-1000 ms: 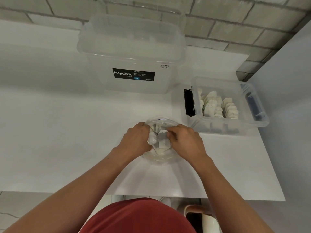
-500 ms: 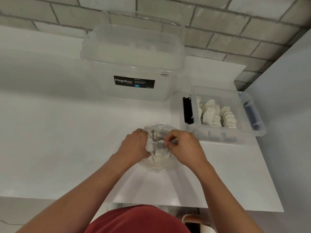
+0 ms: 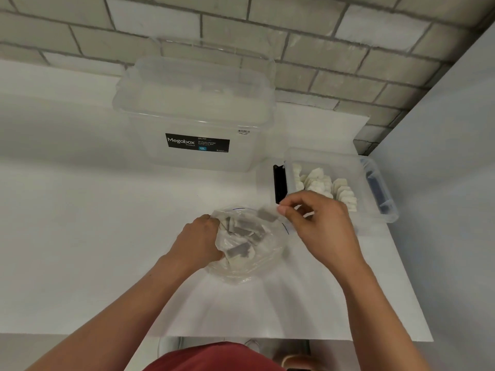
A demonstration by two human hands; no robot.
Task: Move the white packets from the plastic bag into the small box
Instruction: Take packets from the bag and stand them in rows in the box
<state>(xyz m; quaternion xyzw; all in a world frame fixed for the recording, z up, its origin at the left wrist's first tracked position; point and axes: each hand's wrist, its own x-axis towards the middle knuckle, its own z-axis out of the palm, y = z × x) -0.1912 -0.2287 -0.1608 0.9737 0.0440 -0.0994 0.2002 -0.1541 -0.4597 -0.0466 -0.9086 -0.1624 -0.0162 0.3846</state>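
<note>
A clear plastic bag lies on the white table with several white packets inside. My left hand grips the bag's left edge and holds it open. My right hand is lifted above the bag's right side and pinches one white packet between thumb and fingertips; the packet is motion-blurred. To the right stands the small clear box, with rows of white packets standing in it.
A large clear Megabox storage tub with its lid on stands behind the bag. A brick wall runs along the back, and a pale wall closes the right side. The table's front edge is near my body.
My right hand has come up out of the bag and moved right toward the small box, with one packet pinched in it. My left hand still holds the bag.
</note>
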